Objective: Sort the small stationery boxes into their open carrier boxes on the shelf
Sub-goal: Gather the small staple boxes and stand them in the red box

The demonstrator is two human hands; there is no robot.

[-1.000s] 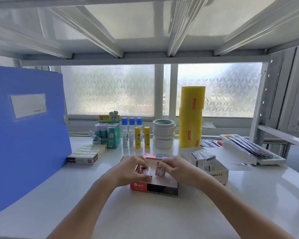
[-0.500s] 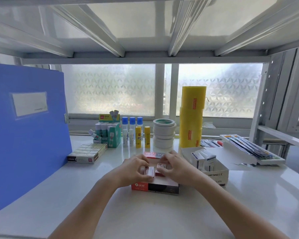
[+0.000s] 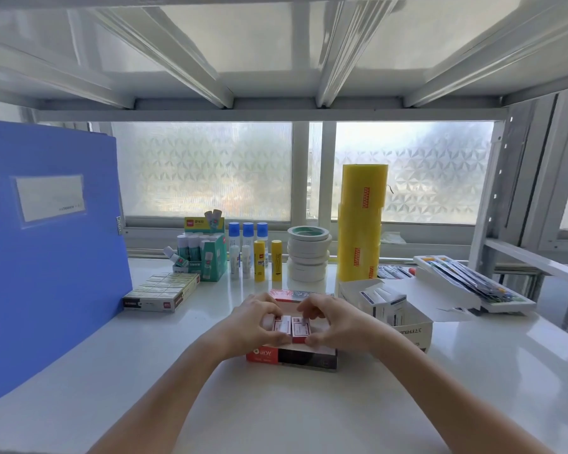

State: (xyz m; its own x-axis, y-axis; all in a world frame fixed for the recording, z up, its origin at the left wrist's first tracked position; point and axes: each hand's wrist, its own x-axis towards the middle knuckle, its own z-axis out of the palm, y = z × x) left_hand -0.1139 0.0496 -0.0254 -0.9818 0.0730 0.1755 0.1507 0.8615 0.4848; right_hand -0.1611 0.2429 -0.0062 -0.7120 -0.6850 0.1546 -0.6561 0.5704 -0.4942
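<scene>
A red and black open carrier box [image 3: 292, 357] lies in the middle of the white shelf. Over it my left hand [image 3: 253, 326] pinches a small red and white box [image 3: 281, 324], and my right hand [image 3: 335, 322] pinches a second one [image 3: 300, 329]. The two small boxes touch side by side, tilted, just above the carrier's inside. To the right stands a white open carrier box [image 3: 417, 332] with several small white and blue boxes [image 3: 382, 301] upright in it.
A tall blue folder [image 3: 46, 257] stands at the left, a flat pack of small boxes [image 3: 161, 291] beside it. Glue sticks [image 3: 259, 260], tape rolls [image 3: 309, 257] and a yellow film roll [image 3: 361, 224] line the back. A pen tray [image 3: 473, 283] sits at the right.
Both hands have brought the two small red boxes closer together until they touch, and raised them slightly over the carrier box.
</scene>
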